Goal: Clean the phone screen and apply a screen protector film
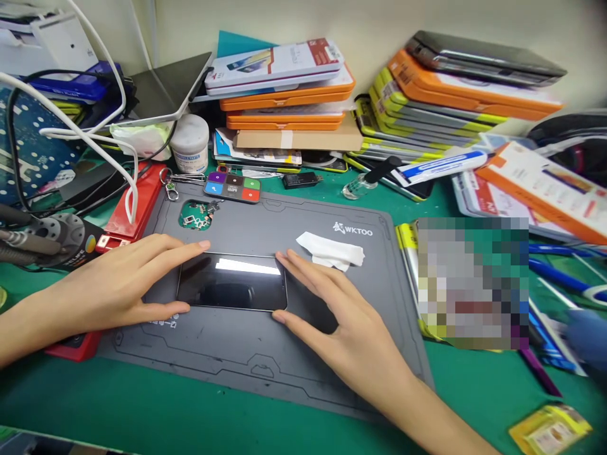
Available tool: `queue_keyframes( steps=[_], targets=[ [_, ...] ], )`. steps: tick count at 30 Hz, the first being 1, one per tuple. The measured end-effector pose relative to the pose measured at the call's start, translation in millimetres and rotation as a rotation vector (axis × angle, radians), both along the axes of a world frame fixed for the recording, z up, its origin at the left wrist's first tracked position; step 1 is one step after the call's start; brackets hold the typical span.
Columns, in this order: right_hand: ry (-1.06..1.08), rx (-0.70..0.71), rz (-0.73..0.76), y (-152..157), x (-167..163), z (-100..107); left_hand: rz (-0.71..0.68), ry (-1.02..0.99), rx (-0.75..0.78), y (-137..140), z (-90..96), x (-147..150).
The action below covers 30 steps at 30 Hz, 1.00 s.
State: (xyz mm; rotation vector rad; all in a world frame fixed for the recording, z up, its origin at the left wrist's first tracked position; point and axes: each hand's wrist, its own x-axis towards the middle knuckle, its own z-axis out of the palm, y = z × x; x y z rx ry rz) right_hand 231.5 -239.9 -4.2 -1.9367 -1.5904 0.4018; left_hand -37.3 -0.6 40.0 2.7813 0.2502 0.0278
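A smartphone with a dark glossy screen lies face up on the grey work mat, a bright reflection across its upper part. My left hand frames its left end, with the fingers along the far edge and the thumb at the near corner. At the right end, my right hand does the same between fingertips and thumb. A crumpled white wipe lies on the mat just beyond my right hand. Small loose parts sit in the mat's green cutout.
Orange boxes and yellow-edged cases are stacked along the back. A white tub, a small glass bottle and a multicoloured box stand behind the mat. At left are a red tool and cables. A yellow packet lies front right.
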Motion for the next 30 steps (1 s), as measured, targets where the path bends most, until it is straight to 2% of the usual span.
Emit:
queue_keyframes(
  steps=[7, 21, 30],
  targets=[
    [-0.037, 0.087, 0.032, 0.5, -3.3, -2.9, 0.014, -0.012, -0.018, -0.2, -0.8, 0.2],
    [-0.3, 0.194, 0.102, -0.4, -6.2, -1.7, 0.007, -0.019, 0.009, -1.4, 0.8, 1.2],
    [-0.244, 0.099, 0.075, -0.7, -6.2, -1.3, 0.005, -0.02, 0.022, -2.4, 0.5, 2.0]
  ],
)
